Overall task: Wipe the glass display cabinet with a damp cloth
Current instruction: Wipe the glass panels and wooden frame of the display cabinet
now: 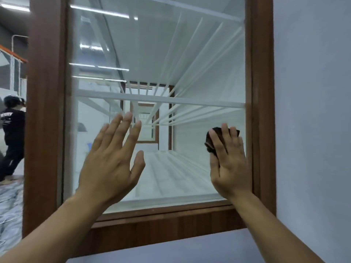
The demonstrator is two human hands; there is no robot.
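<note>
A bystander (13,137) at far left is cut off by the wood frame (45,114). The left hand (112,160) spreads flat, fingers apart, over the smooth glass (190,63). The right hand (229,164) presses a crumpled dark cloth (212,141) against the pane's lower right; the palm hides most of it.

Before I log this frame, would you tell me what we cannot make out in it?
- Cloth: mostly hidden under the right hand in the head view; dampness cannot be judged.
- Left hand: whether its palm touches the glass is unclear; only its back shows.
- Cabinet frame: top cut off by the picture edge.
- Person at far left: partly hidden by the frame.
</note>
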